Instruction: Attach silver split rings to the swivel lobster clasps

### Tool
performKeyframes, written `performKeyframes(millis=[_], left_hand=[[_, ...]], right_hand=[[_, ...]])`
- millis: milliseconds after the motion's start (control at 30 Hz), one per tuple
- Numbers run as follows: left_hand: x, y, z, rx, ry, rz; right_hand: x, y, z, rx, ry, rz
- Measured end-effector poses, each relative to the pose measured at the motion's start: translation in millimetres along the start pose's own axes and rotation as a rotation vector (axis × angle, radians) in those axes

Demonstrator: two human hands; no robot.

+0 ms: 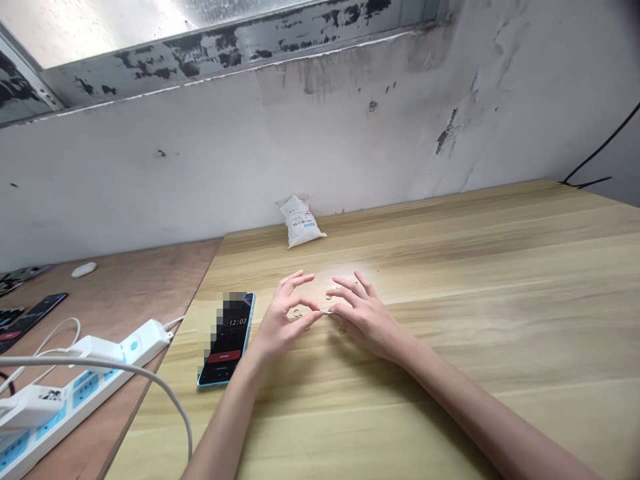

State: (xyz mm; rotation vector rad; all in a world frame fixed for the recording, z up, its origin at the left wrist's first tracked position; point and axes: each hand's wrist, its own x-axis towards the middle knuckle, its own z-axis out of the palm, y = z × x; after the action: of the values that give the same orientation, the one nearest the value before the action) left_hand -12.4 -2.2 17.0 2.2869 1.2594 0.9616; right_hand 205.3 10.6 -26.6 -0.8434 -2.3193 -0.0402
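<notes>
Above the light wooden table, my left hand (287, 319) and my right hand (367, 317) meet fingertip to fingertip. Thumb and index finger of each are closed in a pinch on a small metal ring (326, 313), seen nearly edge-on and partly covered by the fingertips. The other fingers of both hands are raised and spread. Thin loose rings lie around the hands: one ring (298, 313) beside my left fingers, another ring (329, 297) behind the pinch, and a third ring (341, 329) under my right hand, partly hidden.
A phone (227, 340) showing a timer lies left of my left hand. A white package (302, 221) rests by the wall. On the brown table at left are a power strip (145, 340) with chargers, a dark phone (35, 320) and a white oval object (84, 269). A cable (165, 387) loops across the left.
</notes>
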Motion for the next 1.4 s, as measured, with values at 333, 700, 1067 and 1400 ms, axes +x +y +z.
performKeyframes(millis=[333,700,1067,1400], left_hand=[[-2,1,10.7,0.494,0.068,0.17],[-4,-22,-1.9,0.464,0.029,0.012],[-13,-37,-19.0,0.39,-0.183,-0.095],[-13,-44,-24.0,0.366,-0.209,-0.102]], right_hand=[[4,-15,-7,0.113,0.011,0.101],[-2,24,-8,-0.022,0.01,0.242],[-7,58,-32,-0.083,-0.1,0.275],[8,34,-65,0.087,-0.605,0.446]])
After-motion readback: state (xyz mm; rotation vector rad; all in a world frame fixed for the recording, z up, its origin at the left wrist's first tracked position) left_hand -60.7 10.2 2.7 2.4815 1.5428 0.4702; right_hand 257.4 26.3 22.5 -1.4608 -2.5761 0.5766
